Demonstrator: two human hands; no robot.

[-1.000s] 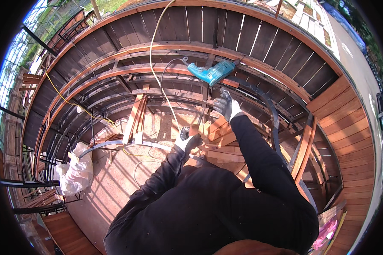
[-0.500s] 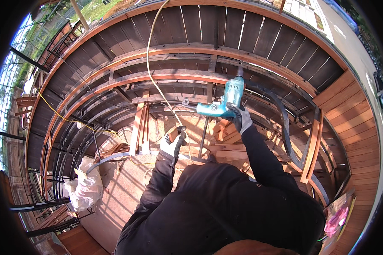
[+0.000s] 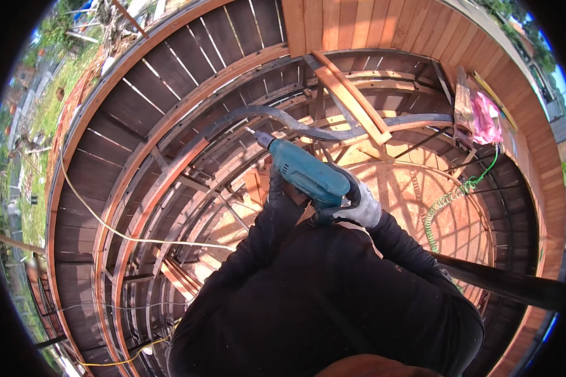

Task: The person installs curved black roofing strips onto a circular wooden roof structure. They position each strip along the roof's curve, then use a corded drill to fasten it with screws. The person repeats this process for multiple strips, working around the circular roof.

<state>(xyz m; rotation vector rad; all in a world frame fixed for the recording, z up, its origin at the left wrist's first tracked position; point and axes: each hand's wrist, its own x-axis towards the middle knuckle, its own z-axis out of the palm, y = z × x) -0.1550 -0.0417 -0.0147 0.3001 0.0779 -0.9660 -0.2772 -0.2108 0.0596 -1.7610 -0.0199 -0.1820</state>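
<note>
Cord (image 3: 151, 240): left, slack; could snag on ribs (image 3: 170, 164).
Left hand (image 3: 284, 200): centre, under drill; shadowed, grip cannot be told.
Drill (image 3: 309, 174): centre, nose upper left; might tip if unsupported.
Right hand (image 3: 363, 208): wrapped round drill's rear; slick glove could slip.

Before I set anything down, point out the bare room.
Bare: light planks between dark slats and pink bag; sunlit floor between right hand and green hose. Crowded: around the drill, with the left hand and black strip close by.
</note>
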